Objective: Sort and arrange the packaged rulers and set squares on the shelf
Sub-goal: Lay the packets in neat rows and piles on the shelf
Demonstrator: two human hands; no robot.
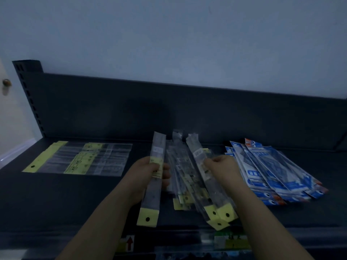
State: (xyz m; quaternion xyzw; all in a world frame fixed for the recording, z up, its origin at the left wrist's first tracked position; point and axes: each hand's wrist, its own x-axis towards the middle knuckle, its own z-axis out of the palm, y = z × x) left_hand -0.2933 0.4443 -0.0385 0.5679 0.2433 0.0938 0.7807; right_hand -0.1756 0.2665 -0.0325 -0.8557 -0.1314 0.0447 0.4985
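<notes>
1. Shop, stationery section: dark metal shelf [93,196] with slotted upright [28,94] at left rear corner.
2. Stock: packaged rulers [78,160], blue set-square packs [272,173], hang-hole headers, laid flat.
3. Label tags [232,241] along front edge.

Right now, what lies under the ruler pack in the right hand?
Under the ruler pack that the right hand pinches lies a loose heap of ruler packs on the shelf. How many cannot be seen: they overlap.
</notes>
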